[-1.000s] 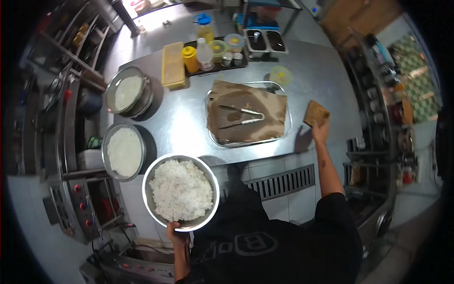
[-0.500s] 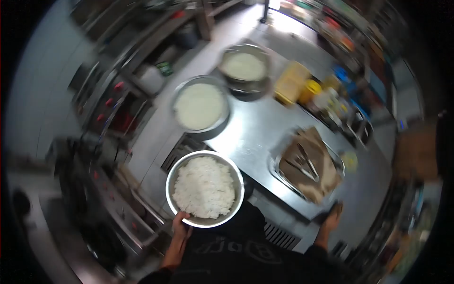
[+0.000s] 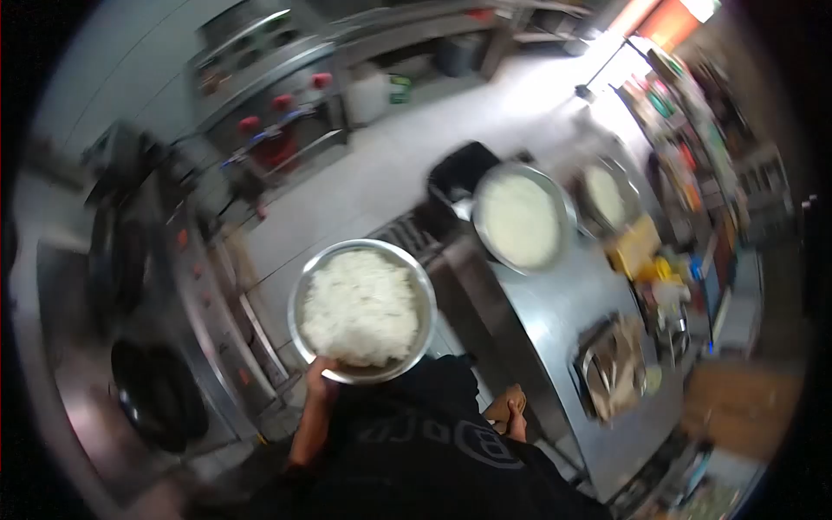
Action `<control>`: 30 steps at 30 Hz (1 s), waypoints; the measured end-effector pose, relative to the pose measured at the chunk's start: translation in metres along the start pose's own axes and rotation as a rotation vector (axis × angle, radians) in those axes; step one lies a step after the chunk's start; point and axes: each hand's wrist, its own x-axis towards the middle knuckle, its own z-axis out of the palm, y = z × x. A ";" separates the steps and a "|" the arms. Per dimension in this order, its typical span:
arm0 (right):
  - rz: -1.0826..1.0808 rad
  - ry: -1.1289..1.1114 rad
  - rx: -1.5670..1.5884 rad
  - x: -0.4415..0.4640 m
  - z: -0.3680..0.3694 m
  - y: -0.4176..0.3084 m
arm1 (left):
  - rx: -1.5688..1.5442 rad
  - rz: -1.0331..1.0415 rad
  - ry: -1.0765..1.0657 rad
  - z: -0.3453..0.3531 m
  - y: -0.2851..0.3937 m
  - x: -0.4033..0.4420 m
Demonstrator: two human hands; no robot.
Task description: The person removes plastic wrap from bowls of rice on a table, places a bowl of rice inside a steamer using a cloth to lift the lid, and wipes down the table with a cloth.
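A round metal bowl heaped with white cooked rice is in front of my body. My left hand grips its near-left rim, thumb over the edge and the other fingers hidden beneath. Low at my right side, beside the steel table, is my right hand. Its fingers look curled, with a tan-brown thing at them, too blurred to name.
The steel table on the right carries two basins of pale white contents, a yellow container, bottles, and a tray with brown paper and tongs. Left stands a stove counter with a dark wok.
My view has swung left, so the table and basins now sit farther right. The rice bowl stays in my left hand. My right hand has come away from the table's corner toward my body.
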 end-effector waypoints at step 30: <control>-0.472 -1.577 -1.328 -0.107 0.685 -0.431 | -0.654 0.938 1.011 0.222 0.028 -0.119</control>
